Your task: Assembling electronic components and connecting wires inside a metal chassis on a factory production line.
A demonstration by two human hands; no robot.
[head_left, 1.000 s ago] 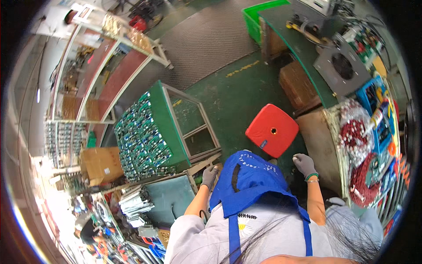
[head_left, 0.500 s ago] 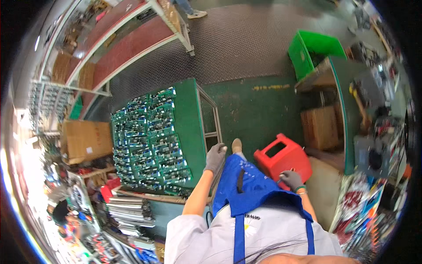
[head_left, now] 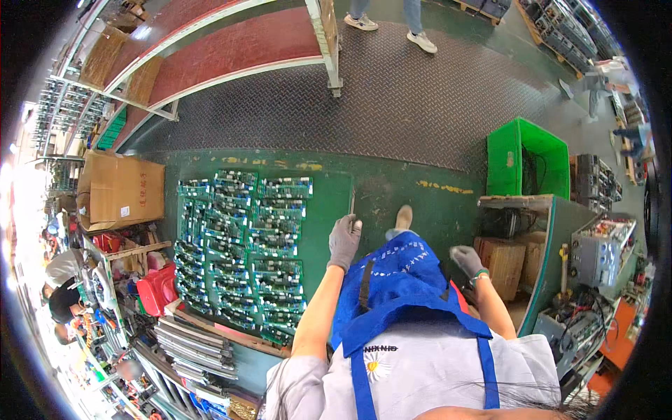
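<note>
My left hand (head_left: pixel 344 241), in a grey glove, hovers by the right edge of a green-topped table (head_left: pixel 327 231). Its fingers are curled in and nothing shows between them. Rows of green circuit boards (head_left: pixel 234 245) cover the table's left and middle. On my other side, my gloved right hand (head_left: pixel 467 261) hangs beside my blue apron (head_left: pixel 395 280), its fingers loosely closed with no object visible. A sliver of a red plastic stool (head_left: pixel 460 297) shows between the apron and my right forearm; the apron hides most of it.
One of my shoes (head_left: pixel 404 217) stands on the green floor ahead. To the right are a workbench (head_left: pixel 549 231) with cartons (head_left: pixel 500 262) beneath and a green crate (head_left: pixel 504 161). A red-shelved rack (head_left: pixel 245 66) is far left. Another person's shoes (head_left: pixel 422 42) stand on the metal floor plate.
The view has shifted, and the red stool has passed from plain sight to mostly behind my apron. My right hand has moved up away from it. More of another person's legs shows.
</note>
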